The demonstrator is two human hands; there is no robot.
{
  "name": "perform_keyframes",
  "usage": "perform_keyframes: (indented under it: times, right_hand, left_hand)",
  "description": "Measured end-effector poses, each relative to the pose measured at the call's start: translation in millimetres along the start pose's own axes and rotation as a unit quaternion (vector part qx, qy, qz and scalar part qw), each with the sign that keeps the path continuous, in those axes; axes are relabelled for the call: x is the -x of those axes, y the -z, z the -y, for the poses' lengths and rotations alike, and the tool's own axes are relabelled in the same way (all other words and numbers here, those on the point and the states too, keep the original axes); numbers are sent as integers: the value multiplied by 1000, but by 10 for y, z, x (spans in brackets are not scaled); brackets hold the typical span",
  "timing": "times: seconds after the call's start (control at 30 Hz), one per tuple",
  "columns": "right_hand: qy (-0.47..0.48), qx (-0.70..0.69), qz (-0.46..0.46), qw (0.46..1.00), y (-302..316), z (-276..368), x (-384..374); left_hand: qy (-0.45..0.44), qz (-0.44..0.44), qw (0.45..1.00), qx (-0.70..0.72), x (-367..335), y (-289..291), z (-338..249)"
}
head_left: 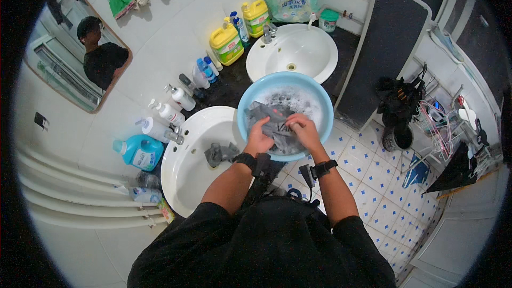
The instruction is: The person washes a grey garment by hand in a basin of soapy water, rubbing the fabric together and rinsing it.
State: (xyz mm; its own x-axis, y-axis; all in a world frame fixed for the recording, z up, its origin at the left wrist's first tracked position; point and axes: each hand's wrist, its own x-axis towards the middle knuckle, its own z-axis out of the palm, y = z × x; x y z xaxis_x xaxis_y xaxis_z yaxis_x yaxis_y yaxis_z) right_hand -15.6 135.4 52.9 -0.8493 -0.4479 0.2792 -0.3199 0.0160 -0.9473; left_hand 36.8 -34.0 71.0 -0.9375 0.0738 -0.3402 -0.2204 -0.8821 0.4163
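A light-blue basin [328, 108] holds soapy water with white suds. Over its near side I have a wet dark-grey cloth item [280, 129] with dark lettering and a small pinkish-red patch; its exact kind is hard to tell. My left hand [260, 137] grips its left part, thumb on top. With bent fingers, my right hand [304, 129] holds the upper right part. Another crumpled wet grey cloth [221, 153] lies in the white washbasin [176, 181] at my left. Both wrists wear black straps with small devices.
Behind the blue basin is a second white washbasin [314, 48]. Yellow jugs [226, 44], pump bottles [181, 97] and a blue detergent bottle [138, 151] line the dark counter along the wall. A dark panel [381, 48] stands at the right, near a black bin [397, 137] on the tiled floor.
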Motion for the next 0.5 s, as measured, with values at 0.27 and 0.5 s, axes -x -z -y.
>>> perform_keyframes:
  times: [0.27,0.5]
  right_hand:
    - [-92,76,96,988,-126,220,27]
    - [-120,135,48,982,-123,303,27]
  left_hand:
    - [25,86,994,59,120,-38,-3]
    - [-99,78,985,120,74,-67,-24]
